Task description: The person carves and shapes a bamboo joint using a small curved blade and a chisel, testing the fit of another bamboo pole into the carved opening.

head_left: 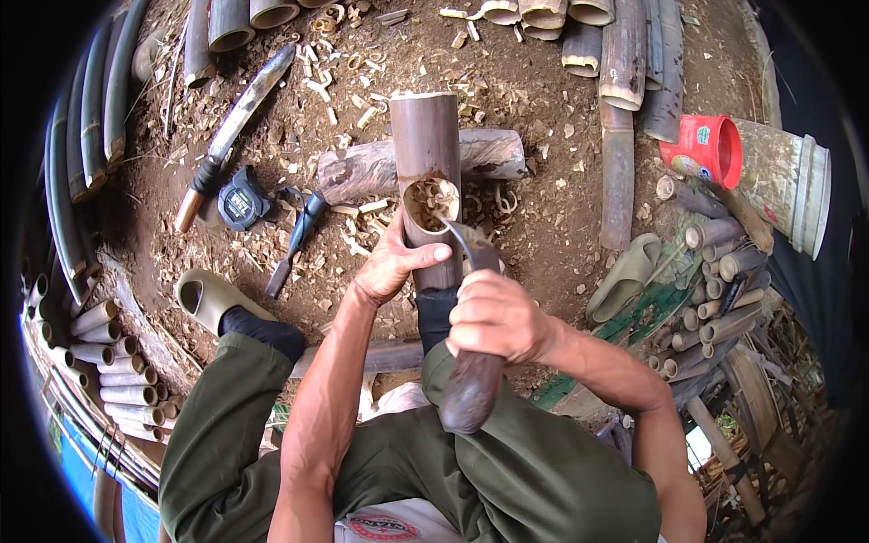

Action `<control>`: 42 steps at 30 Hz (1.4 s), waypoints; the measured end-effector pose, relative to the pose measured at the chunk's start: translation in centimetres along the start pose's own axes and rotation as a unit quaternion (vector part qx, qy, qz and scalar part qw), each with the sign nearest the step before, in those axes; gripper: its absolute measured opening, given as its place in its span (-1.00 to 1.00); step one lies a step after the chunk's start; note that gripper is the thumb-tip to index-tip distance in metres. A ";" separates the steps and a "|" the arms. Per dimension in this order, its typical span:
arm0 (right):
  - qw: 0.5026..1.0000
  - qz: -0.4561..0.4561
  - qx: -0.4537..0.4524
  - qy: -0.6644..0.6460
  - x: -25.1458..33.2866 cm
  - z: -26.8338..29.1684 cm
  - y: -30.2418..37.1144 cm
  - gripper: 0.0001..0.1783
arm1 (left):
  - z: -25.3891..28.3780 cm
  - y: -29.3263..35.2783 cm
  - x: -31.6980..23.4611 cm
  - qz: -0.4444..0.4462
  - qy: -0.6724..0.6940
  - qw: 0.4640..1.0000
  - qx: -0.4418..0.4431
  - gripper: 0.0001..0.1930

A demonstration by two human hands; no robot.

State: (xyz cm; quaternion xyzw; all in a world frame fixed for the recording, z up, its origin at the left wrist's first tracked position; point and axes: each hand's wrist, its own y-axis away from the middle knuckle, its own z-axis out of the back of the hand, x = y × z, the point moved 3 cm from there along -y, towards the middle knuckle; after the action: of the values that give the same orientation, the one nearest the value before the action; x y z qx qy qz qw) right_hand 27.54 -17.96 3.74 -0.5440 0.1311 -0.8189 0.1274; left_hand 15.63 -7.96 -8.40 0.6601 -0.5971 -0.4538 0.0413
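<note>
A thick brown bamboo tube [425, 136] stretches away from me in the middle, resting across a short log [493, 154]. An oval opening cut in its upper side holds pale shavings [433, 195]. My left hand [396, 262] is closed around the tube's near part, with the thumb laid over the top below the opening. In my right hand [502, 317] is a curved knife with a dark wooden handle [471, 394], gripped in a fist. Its narrow bent blade [460, 237] reaches to the opening's near edge; the tip's exact contact is hard to see.
A machete [240, 113], a tape measure [243, 199] and a chisel-like tool [299, 244] lie left on shaving-strewn dirt. Cut bamboo [625, 54] lies at the far right; stacked pieces [127, 389] are at the left. A red bucket [724, 152] and whitish bucket [810, 195] lie right.
</note>
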 end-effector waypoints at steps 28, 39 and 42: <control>0.961 0.132 0.161 0.182 -4.6 0.0 4.4 -0.82 | -1.9 -0.8 1.5 -0.085 -0.192 0.944 -0.255 -0.11; 0.983 0.056 0.163 -0.065 -0.8 -0.2 -2.0 -0.79 | 0.2 1.8 2.2 -0.041 0.062 0.996 -0.048 0.06; 0.979 0.055 0.184 -0.070 -0.9 -0.7 -2.1 -0.80 | 0.5 1.9 2.4 -0.028 0.063 0.997 -0.046 0.00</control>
State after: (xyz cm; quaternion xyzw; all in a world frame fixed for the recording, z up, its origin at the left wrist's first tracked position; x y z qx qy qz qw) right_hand 27.08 -15.59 3.43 -0.5590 -0.0008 -0.7808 0.2789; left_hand 13.55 -10.27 -8.84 0.7009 -0.5535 -0.4393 0.0964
